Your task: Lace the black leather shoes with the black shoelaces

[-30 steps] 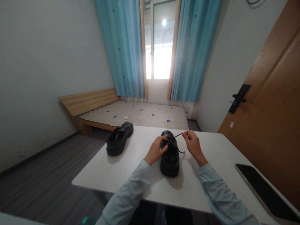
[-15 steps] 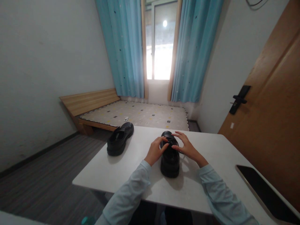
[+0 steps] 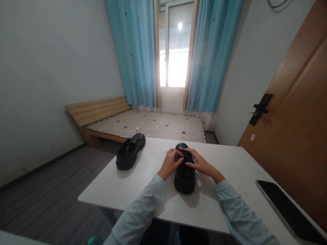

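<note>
A black lace-up shoe (image 3: 184, 182) stands on the white table (image 3: 219, 207), its toe pointing away from me and its heel towards me. On its left side my left hand (image 3: 170, 163) has thumb and forefinger pinched together over the lacing, closed on the black shoelace (image 3: 184, 157). From the right, my right hand (image 3: 200, 163) reaches over the same lacing with thumb and forefinger apart, close to the lace. Dark lace against dark leather makes the exact contact hard to see. A matching black shoe (image 3: 127, 156) rests at the table's left edge.
A dark-screened phone or tablet (image 3: 288, 211) lies along the table's right side. Beyond the table is a low bed (image 3: 153, 122) with a small white remote (image 3: 137, 129) on it. A wooden door (image 3: 293, 112) stands at the right.
My right hand has moved slightly left, its fingers now further over the shoe's lacing and a little closer together. My left hand and both shoes stay nearly where they were.
</note>
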Available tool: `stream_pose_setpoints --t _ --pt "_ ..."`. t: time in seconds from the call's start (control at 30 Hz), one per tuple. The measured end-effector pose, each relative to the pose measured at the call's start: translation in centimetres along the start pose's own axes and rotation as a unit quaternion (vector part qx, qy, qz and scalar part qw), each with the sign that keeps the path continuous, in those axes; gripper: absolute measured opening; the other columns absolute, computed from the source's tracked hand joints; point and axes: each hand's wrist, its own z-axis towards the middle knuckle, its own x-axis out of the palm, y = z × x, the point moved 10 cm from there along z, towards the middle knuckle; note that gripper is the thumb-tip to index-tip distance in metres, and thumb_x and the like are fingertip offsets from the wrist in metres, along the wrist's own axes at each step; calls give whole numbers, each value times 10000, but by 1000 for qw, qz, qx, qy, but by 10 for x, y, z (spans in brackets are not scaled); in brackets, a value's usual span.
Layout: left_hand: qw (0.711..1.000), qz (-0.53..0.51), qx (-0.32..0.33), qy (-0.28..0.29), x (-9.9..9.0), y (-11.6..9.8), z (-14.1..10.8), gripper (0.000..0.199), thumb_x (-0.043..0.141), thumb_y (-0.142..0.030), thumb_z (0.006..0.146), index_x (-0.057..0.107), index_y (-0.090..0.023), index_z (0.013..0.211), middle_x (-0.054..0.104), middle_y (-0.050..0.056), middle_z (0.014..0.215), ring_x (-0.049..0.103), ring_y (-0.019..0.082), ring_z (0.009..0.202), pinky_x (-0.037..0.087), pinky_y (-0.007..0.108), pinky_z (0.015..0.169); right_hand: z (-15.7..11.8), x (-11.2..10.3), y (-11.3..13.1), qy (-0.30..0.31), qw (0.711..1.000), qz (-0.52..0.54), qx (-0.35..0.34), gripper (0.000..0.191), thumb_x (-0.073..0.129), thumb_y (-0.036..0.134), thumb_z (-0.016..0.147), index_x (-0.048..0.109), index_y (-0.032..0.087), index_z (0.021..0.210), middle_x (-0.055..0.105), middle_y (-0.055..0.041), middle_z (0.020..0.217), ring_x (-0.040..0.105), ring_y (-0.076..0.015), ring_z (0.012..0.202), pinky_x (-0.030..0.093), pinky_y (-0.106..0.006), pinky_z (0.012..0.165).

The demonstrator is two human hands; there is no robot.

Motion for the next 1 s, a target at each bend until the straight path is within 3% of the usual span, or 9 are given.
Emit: stream_pose_setpoints --t 0.37,0.57,0.8,1.0 --pt "1000 14 -10 0 3 1 0 52 627 -177 756 592 -180 795 554 40 877 516 207 934 413 381 875 2 -1 1 -6 1000 3 1 597 651 383 748 449 226 1288 461 -116 1320 403 -268 1267 282 -472 1084" --pt "999 6 -12 -41 -6 3 0 127 633 -212 768 592 -171 881 580 45 902 532 199 917 421 373 858 1 -1 2 -3 1000 4 5 590 643 367 758 439 234 1295 451 -111 1330 399 -263 1270 283 -476 1083" --pt "1000 5 -30 -5 1 9 3 66 624 -238 784 622 -175 803 580 39 862 538 191 891 417 365 851 0 -1 1 -6 1000 3 -2 590 646 364 752 445 240 1292 459 -109 1325 405 -268 1266 290 -481 1078" --pt "999 49 -1 -15 4 2 2 16 574 -203 812 575 -187 813 598 40 864 509 205 890 406 384 840 0 -1 0 -12 1000 5 -1 592 648 358 748 446 251 1294 470 -99 1318 418 -269 1255 296 -482 1074"
